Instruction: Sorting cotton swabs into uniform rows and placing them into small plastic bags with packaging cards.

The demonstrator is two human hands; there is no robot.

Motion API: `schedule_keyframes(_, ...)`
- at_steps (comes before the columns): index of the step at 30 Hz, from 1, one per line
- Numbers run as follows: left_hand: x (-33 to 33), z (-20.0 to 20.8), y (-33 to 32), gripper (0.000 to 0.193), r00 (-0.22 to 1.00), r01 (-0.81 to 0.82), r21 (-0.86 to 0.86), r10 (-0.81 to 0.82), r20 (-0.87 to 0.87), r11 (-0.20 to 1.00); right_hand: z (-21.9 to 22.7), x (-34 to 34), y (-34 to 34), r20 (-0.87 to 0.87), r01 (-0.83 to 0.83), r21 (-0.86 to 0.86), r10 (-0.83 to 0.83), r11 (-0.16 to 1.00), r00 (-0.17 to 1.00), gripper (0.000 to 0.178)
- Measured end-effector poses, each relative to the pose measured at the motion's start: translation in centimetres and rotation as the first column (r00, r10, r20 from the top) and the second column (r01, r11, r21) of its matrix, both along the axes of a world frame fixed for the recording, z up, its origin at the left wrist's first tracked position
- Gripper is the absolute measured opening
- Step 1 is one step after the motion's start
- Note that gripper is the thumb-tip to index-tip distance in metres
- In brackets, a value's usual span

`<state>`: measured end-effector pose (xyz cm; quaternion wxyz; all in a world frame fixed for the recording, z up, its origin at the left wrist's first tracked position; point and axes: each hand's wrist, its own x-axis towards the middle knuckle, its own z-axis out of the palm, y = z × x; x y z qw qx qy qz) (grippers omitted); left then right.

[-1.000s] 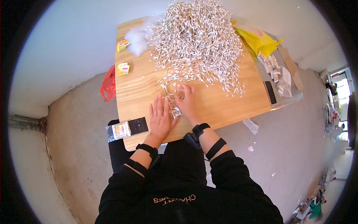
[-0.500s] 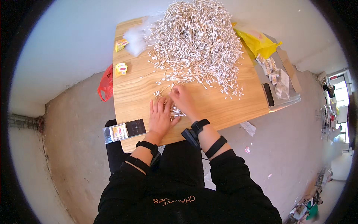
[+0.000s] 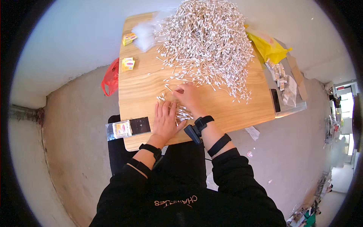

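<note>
A small bunch of cotton swabs (image 3: pixel 183 113) lies on the wooden table between my two hands. My left hand (image 3: pixel 165 121) rests beside it, fingers stretched forward and thumb spread along the bunch's near side. Just past the bunch, my right hand (image 3: pixel 189 99) has its fingers curled in a pinch; whatever they hold is hidden. A few swab tips (image 3: pixel 161 97) poke out beyond my left fingertips. A huge heap of loose cotton swabs (image 3: pixel 208 41) covers the far part of the table, with stray ones spilling toward my hands.
On the table's left are yellow card packets (image 3: pixel 128 64), clear plastic bags (image 3: pixel 144 37) and, at the near corner, a filled swab pack (image 3: pixel 121 129) by a black sheet. A red bag (image 3: pixel 110 78) hangs left. Right are a yellow bag (image 3: pixel 269 46), bundled packs (image 3: pixel 278 73) and a dark phone (image 3: pixel 275 100).
The table has shifted slightly right in the picture. My right hand's curled fingers have turned a little, and more of the swab bunch shows between my hands. My left hand stays beside it.
</note>
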<state>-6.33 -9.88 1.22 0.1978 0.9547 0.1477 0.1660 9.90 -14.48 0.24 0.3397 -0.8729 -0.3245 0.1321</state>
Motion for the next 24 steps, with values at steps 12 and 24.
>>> schedule_keyframes(12,-0.9,0.0,0.3,0.083,0.959,0.077,-0.093,-0.048,0.279,0.993,2.0,-2.5,1.3,0.146,-0.094,0.019,0.09,0.995,0.985,0.044)
schedule_keyframes(24,-0.7,-1.8,0.6,0.064,0.984,0.018,-0.029,-0.012,0.177,0.999,-1.6,-1.9,1.5,0.004,-0.039,0.299,0.04,0.953,0.999,0.029)
